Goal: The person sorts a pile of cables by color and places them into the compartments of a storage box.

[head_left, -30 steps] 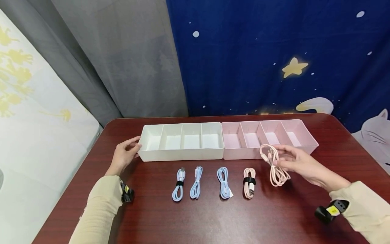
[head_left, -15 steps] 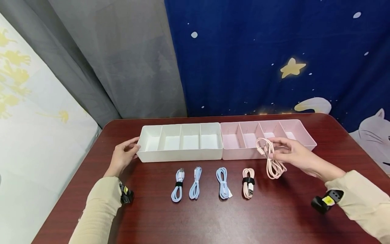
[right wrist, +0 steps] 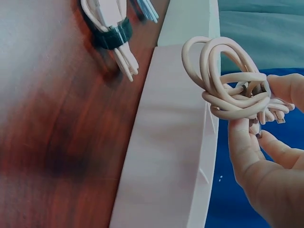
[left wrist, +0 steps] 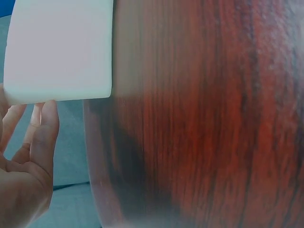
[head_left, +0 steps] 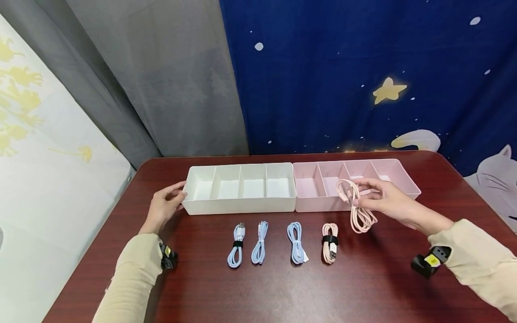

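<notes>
Between thumb and fingers, my right hand pinches a coiled pink charging cable. In the head view the coil overlaps the front wall of a pink divided box, in front of its right half; loops hang below the fingertips, and the plug ends show beside them in the right wrist view. My left hand touches the left end of a white divided box with its fingertips. In the left wrist view, those fingers lie against the box's end wall.
The two boxes stand end to end. In front of them lie a blue cable with a black strap, a second blue cable, a third blue cable and a black-strapped pink cable on the brown table. Curtains hang behind.
My right hand has moved a little left and away from me, carrying the pink cable from near the box's front wall to overlapping it. My left hand stays at the white box's end.
</notes>
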`<state>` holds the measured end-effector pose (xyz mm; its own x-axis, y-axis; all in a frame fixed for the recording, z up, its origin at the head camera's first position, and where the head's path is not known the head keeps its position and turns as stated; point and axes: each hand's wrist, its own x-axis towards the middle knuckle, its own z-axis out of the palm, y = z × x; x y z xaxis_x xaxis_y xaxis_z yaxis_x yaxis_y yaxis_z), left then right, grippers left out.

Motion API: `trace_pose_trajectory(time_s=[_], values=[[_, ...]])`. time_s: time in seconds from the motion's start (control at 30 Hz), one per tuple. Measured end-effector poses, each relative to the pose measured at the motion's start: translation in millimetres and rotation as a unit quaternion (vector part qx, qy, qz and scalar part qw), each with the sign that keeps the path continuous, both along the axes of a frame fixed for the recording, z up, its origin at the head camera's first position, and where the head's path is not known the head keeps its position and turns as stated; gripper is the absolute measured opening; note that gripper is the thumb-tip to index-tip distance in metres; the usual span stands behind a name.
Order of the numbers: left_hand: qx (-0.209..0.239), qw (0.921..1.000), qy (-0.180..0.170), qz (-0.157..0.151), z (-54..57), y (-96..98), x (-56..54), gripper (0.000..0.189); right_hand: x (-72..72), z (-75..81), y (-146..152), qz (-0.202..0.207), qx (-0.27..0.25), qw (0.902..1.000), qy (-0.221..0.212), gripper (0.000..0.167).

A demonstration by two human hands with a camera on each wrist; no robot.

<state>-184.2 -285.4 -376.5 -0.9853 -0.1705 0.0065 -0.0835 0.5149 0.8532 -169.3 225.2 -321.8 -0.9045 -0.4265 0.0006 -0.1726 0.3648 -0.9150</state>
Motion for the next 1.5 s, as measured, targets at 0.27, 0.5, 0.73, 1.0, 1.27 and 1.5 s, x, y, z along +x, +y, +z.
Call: trace_pose_trajectory(time_s=[0.27, 0.5, 0.73, 1.0, 1.27, 1.5], values=[[-0.003, 1.0000, -0.006, 0.001, 1.1, 0.8, 1.1, 0.043, -11.4, 9.9, -1, -0.015, 0.029, 0.9994, 0.007, 0.052], [-0.005, 1.0000, -0.006, 0.001, 1.5, 0.5, 2.3, 0.043, -23.2, 13.5, -2, -0.033, 0.051, 0.9979, 0.024, 0.051], [-0.008, 1.0000, -0.005, 0.003, 1.7, 1.1, 2.1, 0.042, -30.6, 13.2, -7, -0.032, 0.044, 0.9985, 0.004, 0.053], [-0.009, 0.9999, -0.007, 0.006, 1.9, 0.8, 2.1, 0.042, -42.4, 15.2, -12, -0.040, 0.073, 0.9965, -0.007, 0.055], [-0.005, 0.9999, -0.014, 0.005, 1.4, 0.3, 2.8, 0.043, -55.7, 10.6, -19, -0.056, 0.051, 0.9969, -0.023, 0.056], [0.001, 0.9999, -0.013, 0.006, 1.2, 0.3, 1.4, 0.043, -66.9, 10.0, -21, -0.061, 0.037, 0.9967, -0.040, 0.056]])
